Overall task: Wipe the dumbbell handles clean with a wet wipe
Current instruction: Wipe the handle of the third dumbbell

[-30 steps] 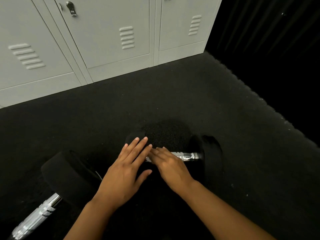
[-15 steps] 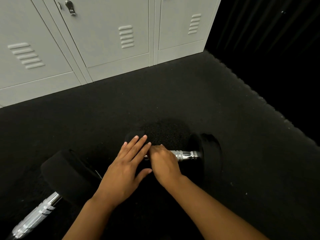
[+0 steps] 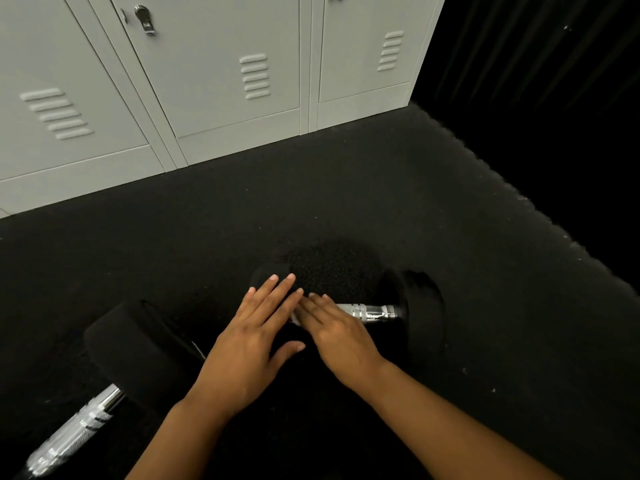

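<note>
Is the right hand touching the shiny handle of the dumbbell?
Touching. In the head view, the right hand lies flat across the dumbbell's shiny handle, its fingers covering the bar's left part with no gap showing.

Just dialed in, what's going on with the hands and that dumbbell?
A person is working on a dumbbell lying on the black floor. The left hand rests flat, fingers straight, over its left end. The right hand lies on the chrome handle, with a sliver of something pale under its fingers; whether that is the wipe is unclear. A second dumbbell lies at lower left, untouched. Lockers stand behind.
</note>
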Demonstrator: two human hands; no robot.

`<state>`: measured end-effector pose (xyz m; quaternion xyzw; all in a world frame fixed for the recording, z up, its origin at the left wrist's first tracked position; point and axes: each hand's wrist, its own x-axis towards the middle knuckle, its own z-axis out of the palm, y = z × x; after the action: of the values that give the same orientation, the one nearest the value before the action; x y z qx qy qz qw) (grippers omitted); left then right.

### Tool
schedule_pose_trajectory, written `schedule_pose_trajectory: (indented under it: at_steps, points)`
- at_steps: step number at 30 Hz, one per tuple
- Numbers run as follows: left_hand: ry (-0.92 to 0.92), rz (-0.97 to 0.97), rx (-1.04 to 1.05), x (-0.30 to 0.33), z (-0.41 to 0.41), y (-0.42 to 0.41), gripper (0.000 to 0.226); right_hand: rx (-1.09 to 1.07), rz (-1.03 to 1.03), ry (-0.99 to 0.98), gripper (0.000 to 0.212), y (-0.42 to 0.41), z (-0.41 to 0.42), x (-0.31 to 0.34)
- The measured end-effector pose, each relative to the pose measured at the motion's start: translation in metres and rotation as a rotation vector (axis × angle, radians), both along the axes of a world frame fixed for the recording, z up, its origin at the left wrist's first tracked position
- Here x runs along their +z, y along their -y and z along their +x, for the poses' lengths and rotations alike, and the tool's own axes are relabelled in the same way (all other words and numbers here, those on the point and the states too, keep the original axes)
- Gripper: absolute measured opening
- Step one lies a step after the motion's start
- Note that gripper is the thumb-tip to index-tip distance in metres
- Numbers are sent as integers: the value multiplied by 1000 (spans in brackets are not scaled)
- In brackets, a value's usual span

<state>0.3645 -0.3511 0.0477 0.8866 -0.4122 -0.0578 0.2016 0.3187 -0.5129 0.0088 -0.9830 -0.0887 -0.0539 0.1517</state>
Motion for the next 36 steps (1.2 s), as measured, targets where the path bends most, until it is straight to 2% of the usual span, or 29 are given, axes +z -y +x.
schedule_pose_trajectory:
  at_steps: [2, 4, 10, 12, 15, 17, 20, 21, 24, 29, 33, 36]
  points:
    - [10, -9, 5, -1, -1, 0, 67, -96, 73, -101, 31, -5, 8, 6]
    - [14, -18, 4, -1, 0, 1, 67, -130, 76, -110, 27, -9, 15, 8]
    - [3, -14, -7, 0, 1, -1, 72, -11, 41, -69, 38, 8, 3, 11]
    - [7, -22, -7, 0, 0, -1, 71, -94, 75, -83, 32, 17, 1, 19]
    - [16, -22, 6, -1, 1, -1, 72, -285, 2, -7, 23, 29, -8, 29]
    - [13, -26, 11, -2, 0, -1, 72, -355, -73, -142, 23, 31, -11, 31]
    - [9, -39, 14, -2, 0, 0, 71, -455, -78, -219, 21, 25, -10, 29]
    - [8, -40, 14, -2, 0, 0, 71, -469, -93, -185, 20, 22, -10, 29]
    - [4, -39, 16, -1, 1, 0, 71, -457, -158, -100, 40, 17, -21, 17]
    - [3, -52, 21, -2, 1, 0, 72, -520, -187, -149, 22, 17, -10, 19]
    - [-5, -52, 17, -2, 2, 0, 72, -448, -174, -31, 44, 19, -30, 13]
    - [2, -54, 22, -3, -1, 0, 71, -440, -126, -32, 43, 19, -22, 10]
